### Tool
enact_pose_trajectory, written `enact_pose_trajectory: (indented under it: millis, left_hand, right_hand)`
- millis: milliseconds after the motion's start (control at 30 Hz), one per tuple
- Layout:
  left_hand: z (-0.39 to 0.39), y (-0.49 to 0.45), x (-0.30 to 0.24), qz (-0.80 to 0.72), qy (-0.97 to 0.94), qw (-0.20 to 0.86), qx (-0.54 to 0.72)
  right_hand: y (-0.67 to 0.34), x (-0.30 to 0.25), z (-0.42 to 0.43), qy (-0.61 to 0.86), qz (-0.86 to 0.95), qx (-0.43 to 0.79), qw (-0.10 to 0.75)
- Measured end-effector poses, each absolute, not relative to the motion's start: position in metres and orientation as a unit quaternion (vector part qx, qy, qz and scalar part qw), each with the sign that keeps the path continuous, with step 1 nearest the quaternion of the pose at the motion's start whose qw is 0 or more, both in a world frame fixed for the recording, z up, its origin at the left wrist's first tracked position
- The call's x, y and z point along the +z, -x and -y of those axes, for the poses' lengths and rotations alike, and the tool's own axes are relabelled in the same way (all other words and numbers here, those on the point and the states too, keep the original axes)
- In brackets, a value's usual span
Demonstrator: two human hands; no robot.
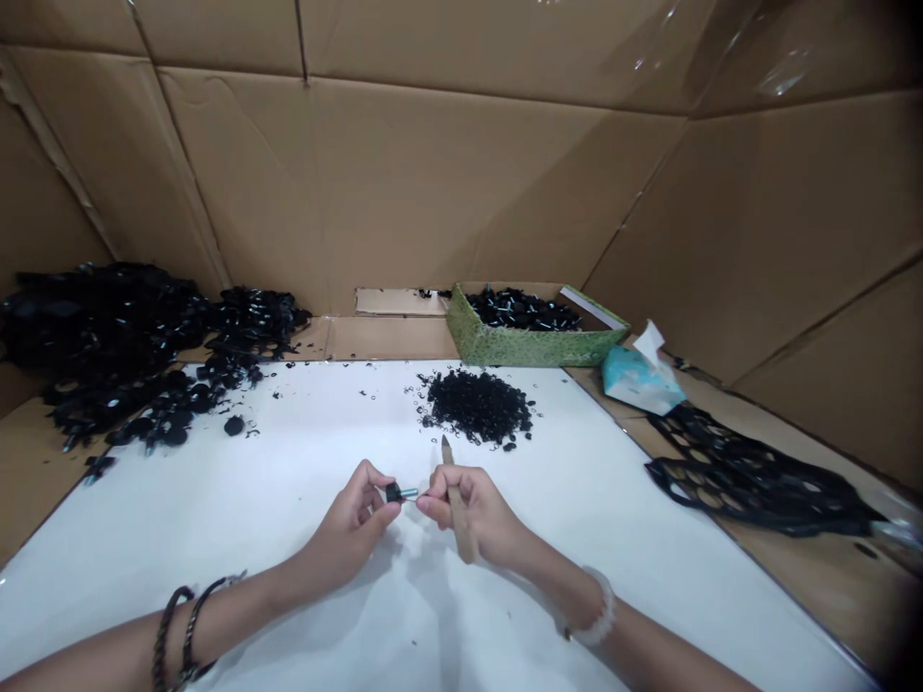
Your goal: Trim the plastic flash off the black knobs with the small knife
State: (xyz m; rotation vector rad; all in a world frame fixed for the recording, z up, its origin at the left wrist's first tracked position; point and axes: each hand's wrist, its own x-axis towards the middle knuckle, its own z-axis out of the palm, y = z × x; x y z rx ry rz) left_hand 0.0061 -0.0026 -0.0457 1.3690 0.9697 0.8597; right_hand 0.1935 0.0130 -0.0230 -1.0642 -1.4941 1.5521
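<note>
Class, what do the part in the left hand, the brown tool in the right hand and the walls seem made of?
Part: dull black end, perhaps rubber or plastic; grey stud, probably metal from its gleam.
Brown tool: probably wood, by its matte brown shaft; dark tip unclear.
Walls: likely cardboard, dull brown, with straight fold creases.

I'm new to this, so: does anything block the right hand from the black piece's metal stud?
Nothing visible: the right hand is at the metal stud's tip; the brown tool it grips isn't between them.
</note>
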Motion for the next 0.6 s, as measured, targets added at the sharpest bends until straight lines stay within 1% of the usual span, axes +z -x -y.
enact_pose_trajectory:
  millis: [100,267,467,600]
  left_hand:
    - [0.003,-0.005,-0.045,-0.416,-0.606,0.574,0.361]
    - [0.002,-0.005,-0.042,-0.408,-0.588,0.59,0.373]
    - [-0.001,-0.008,-0.04,-0.426,-0.545,0.604,0.395]
    - [-0.002,-0.008,-0.041,-0.429,-0.537,0.604,0.404]
  right_hand:
    - [-0.199,-0.016,-0.017,0.414,0.559,0.614,0.373]
    - [-0.214,-0.006,-0.027,0.42,0.565,0.582,0.406]
    - [-0.226,0.001,-0.035,0.401,0.589,0.582,0.392]
    - [-0.242,0.007,-0.042,0.387,0.608,0.532,0.444]
